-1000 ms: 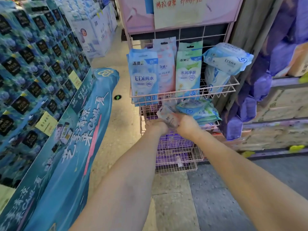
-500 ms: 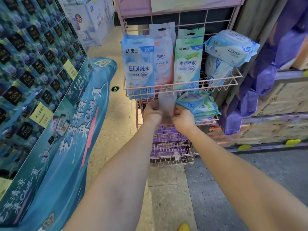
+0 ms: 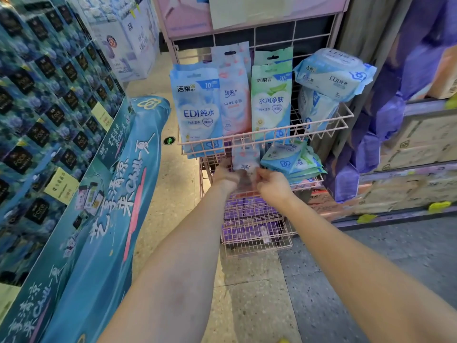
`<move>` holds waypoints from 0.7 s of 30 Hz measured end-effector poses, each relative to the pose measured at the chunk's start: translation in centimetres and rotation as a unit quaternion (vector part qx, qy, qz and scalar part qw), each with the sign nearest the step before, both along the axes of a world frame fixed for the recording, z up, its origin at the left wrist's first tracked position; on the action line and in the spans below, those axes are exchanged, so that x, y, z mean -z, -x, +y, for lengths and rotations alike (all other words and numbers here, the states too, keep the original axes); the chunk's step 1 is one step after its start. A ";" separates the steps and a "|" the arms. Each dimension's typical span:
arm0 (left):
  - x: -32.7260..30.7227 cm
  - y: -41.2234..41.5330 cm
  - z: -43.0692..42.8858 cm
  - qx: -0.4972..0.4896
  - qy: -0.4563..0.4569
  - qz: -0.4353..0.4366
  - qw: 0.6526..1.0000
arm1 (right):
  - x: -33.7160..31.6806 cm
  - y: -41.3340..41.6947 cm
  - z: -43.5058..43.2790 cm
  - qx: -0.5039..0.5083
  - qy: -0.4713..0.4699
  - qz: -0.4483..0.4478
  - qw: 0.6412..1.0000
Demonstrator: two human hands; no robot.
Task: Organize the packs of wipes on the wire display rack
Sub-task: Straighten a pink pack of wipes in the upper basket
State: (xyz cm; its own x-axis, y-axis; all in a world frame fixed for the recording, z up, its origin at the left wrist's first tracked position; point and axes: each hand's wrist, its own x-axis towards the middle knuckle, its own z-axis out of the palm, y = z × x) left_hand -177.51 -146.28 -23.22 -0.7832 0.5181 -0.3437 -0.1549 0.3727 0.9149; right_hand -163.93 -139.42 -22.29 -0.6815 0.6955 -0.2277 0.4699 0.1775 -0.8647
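Observation:
A pink wire rack [image 3: 324,126] holds wipes packs on several tiers. In its top basket stand a blue pack [image 3: 196,108], a pink pack [image 3: 235,100] and a green pack [image 3: 270,100], with bulky blue packs [image 3: 332,75] piled at the right. Flat blue and green packs [image 3: 293,160] lie stacked on the second tier. My left hand [image 3: 226,174] and my right hand [image 3: 273,183] both grip a small pale pink pack [image 3: 246,162], held upright just below the top basket's front rail. Its lower part is blurred.
Purple packs [image 3: 247,227] fill the lower wire tiers. A teal promotional display [image 3: 94,219] and stacked dark-blue boxes [image 3: 44,95] line the left. Purple bags [image 3: 385,129] and cardboard cartons [image 3: 415,154] sit to the right. Speckled floor lies below.
Both hands have lifted the small pink pack from the second tier and turned it upright toward the top basket's front rail. The view has shifted closer to the rack.

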 end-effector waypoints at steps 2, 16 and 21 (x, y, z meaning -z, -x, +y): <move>0.2 -0.1 0.0 0.018 -0.014 -0.008 1.000 | 0.1 -0.2 0.0 -0.010 -0.002 0.004 1.000; -0.4 -0.2 -0.5 0.062 0.003 -0.025 0.998 | 1.1 0.3 0.0 -0.005 0.067 0.050 0.996; 0.1 -0.2 -1.0 0.047 -0.015 -0.020 0.999 | 1.3 0.2 -0.4 0.008 0.065 0.074 0.995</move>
State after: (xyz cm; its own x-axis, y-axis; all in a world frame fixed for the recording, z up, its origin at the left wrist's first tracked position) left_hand -177.34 -147.24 -23.33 -0.7169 0.5987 -0.3573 -0.1572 0.3605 0.9194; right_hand -164.14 -139.83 -23.55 -0.7037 0.6775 -0.2140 0.3372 0.0534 -0.9399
